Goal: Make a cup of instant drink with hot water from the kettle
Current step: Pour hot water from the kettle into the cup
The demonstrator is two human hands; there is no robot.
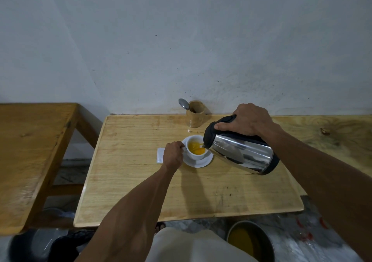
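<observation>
at the far left stands a darker brown wooden table (30, 140), set apart by a gap from the pale wooden table (141, 181) that carries everything else. on the pale table, left of centre, a small white paper sachet (160, 155) lies flat, partly hidden behind the left hand (173, 155). that hand is curled with its fingers closed together at the left side of the small white ceramic cup (196, 148), seemingly pinching the handle, though the handle itself is covered. the cup sits upright in the middle of a round white saucer (201, 162) and holds a bright orange-yellow liquid (196, 148) that fills only its lower part. behind the cup, near the wall, a short cylindrical wooden holder (195, 116) stands upright with a metal spoon (183, 103) leaning out of it to the left, bowl end up. right of the cup, the polished stainless steel kettle with black lid and base (241, 153) is held in the air, tilted so its spout comes down just over the cup's right rim. the right hand (249, 120) grips the black handle on top, fingers wrapped tight around it, thumb pressed along the lid side. below the table edge at lower right, a round metal pot (251, 239) with yellowish contents sits on the floor.
</observation>
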